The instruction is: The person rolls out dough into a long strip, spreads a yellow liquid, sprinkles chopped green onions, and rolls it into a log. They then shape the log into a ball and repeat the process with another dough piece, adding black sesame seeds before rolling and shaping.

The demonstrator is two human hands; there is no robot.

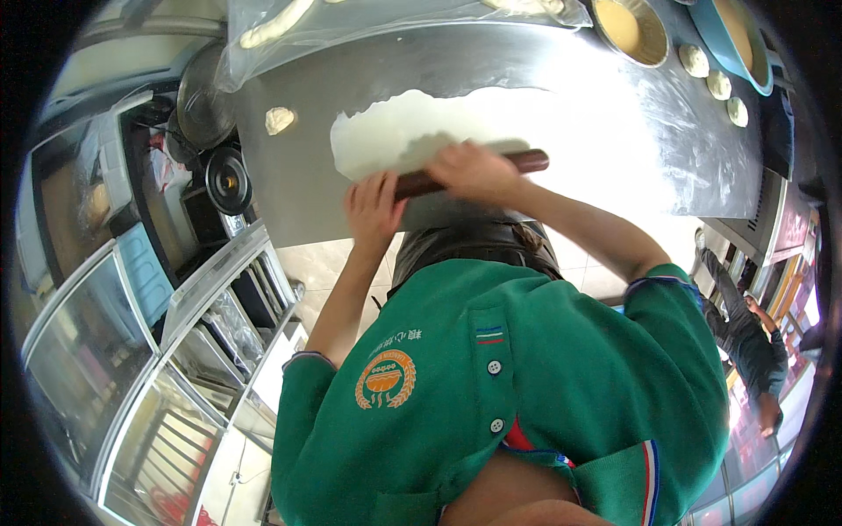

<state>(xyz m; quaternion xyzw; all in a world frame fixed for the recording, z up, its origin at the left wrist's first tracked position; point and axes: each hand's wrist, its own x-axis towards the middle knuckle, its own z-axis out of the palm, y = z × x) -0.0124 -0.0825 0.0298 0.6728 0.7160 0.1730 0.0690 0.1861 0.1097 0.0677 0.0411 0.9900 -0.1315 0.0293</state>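
Observation:
A dark brown wooden rolling pin lies over the near part of a wide, thin sheet of white dough on a metal worktable. My left hand is at the pin's left end, its fingers over the wood. Nearer the middle, my right hand rests on the pin, somewhat blurred; the pin's right end sticks out beyond it. Glare hides the right edge of the dough. To the left of the sheet sits a small dough lump.
Plastic film with dough pieces spans the far edge. At the far right are a metal bowl of yellowish liquid, a blue basin and several dough balls. Glass-fronted shelving stands left. Another person is at the right.

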